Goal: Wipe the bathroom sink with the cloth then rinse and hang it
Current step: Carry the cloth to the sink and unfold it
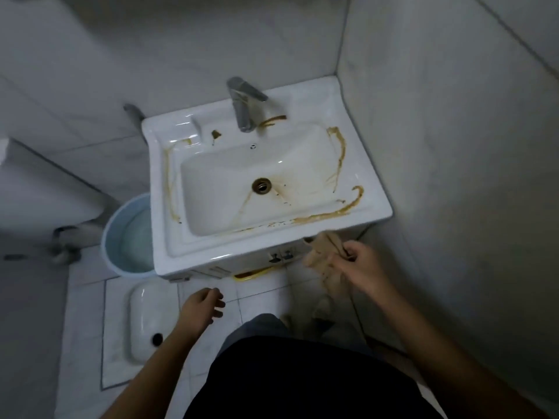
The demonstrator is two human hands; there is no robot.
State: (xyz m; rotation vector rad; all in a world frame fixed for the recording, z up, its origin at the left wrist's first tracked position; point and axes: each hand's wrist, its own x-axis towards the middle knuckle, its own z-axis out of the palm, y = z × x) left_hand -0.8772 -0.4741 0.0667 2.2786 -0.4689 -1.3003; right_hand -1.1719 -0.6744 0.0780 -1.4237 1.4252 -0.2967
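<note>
Two hands in view, both below the front edge of the white rectangular ceramic sink (pixel 193 246). Right hand (pixel 363 261) pinches the crumpled beige cloth (pixel 322 257) just off the sink's front right corner, apparently clear of it. Left hand (pixel 202 306) hangs loosely curled and holds nothing, in front of the sink. Wiping not begun: brown stain trails (pixel 341 211) ring the basin. Risks: the dangling cloth could slip from that light pinch to the floor, and one pass may only smear the stains. Count: one sink, one cloth, one grey metal tap (pixel 242 107), one pale blue round bucket (pixel 127 237) left of the sink.
</note>
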